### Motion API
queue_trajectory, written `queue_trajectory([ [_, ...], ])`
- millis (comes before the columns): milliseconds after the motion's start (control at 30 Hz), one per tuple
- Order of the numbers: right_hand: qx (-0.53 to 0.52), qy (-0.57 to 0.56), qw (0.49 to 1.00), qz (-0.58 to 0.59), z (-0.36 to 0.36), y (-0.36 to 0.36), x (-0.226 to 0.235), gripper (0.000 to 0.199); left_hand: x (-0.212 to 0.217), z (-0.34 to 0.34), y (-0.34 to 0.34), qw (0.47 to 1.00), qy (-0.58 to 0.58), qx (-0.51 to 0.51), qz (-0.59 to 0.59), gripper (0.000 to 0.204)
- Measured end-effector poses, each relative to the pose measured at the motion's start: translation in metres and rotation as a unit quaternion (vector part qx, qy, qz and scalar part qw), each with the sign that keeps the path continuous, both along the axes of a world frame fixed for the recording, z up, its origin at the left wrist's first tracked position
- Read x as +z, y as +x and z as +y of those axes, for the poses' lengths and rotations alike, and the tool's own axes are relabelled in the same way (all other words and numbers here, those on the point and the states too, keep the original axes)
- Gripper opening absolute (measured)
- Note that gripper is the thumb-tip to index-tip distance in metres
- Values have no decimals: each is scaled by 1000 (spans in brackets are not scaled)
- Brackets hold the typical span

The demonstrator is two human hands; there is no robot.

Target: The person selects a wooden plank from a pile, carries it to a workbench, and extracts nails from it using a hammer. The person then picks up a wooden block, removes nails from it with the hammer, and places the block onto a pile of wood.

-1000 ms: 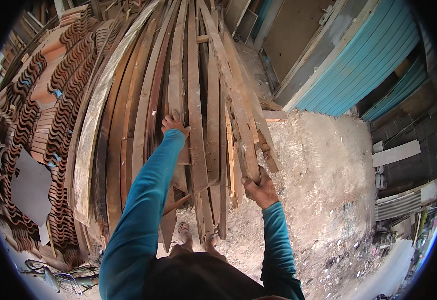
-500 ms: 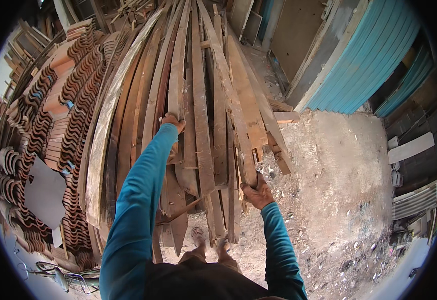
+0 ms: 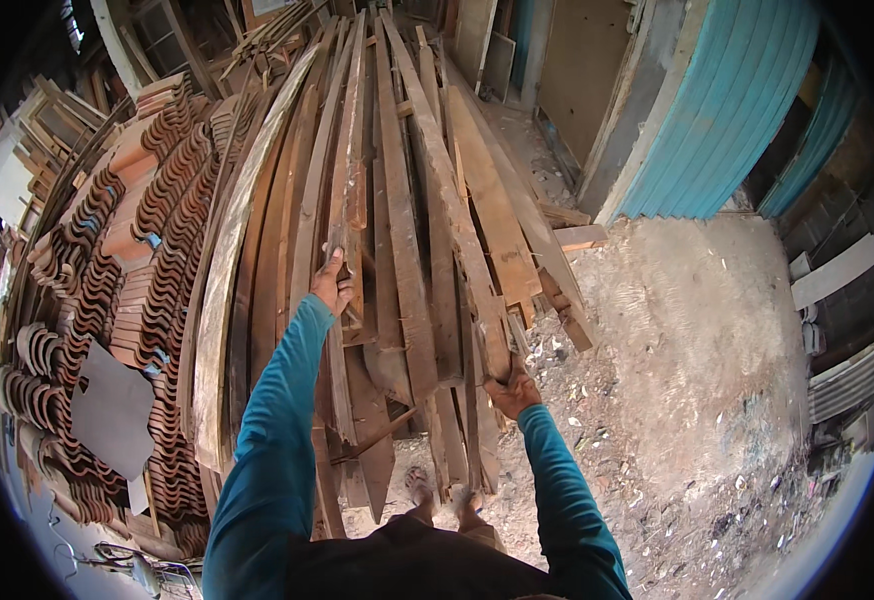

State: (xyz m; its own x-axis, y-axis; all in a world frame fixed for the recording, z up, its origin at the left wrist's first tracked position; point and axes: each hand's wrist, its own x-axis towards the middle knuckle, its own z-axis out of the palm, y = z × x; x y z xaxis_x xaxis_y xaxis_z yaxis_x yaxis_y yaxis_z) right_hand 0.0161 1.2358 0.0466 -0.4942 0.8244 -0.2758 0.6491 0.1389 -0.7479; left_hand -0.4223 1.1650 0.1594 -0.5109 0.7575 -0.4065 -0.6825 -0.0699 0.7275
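A pile of long, rough wooden planks (image 3: 412, 290) stretches away in front of me, their near ends uneven. My left hand (image 3: 332, 284) is closed round the edge of a narrow plank (image 3: 354, 190) in the middle of the pile, thumb uppermost; its other fingers are partly hidden. Lower and to the right, my right hand (image 3: 514, 391) grips the near end of a long wooden beam (image 3: 467, 245), which lies slantwise over the other planks. A wider, paler board (image 3: 494, 200) lies just right of that beam.
Stacked clay roof tiles (image 3: 182, 190) stand along the left, with a grey sheet (image 3: 114, 410) leaning on them. Blue corrugated panels (image 3: 722, 110) rise at the far right beside a doorway. Rubble litters the dirt floor (image 3: 697, 350). My feet (image 3: 419, 482) are beneath the plank ends.
My left hand has drawn back toward me along the planks, and its thumb now points up. My right hand stays on the beam's end. The view has shifted slightly.
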Motion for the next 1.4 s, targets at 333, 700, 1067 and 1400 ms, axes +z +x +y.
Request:
queue_trajectory([
  [333,59,-15,979,-195,-50,-48,107,88,58,-83,55,649,-239,-165,703,69],
  [700,-12,-2,998,-54,-168,23,74,53,-93,-427,159,723,-431,130,523,41],
  [1067,166,-83,972,-143,-289,-6,53,55,-222,-592,240,700,-596,128,374,83],
  [1400,179,-48,971,-149,-290,28,62,55,-201,-606,241,741,-624,-79,234,60],
])
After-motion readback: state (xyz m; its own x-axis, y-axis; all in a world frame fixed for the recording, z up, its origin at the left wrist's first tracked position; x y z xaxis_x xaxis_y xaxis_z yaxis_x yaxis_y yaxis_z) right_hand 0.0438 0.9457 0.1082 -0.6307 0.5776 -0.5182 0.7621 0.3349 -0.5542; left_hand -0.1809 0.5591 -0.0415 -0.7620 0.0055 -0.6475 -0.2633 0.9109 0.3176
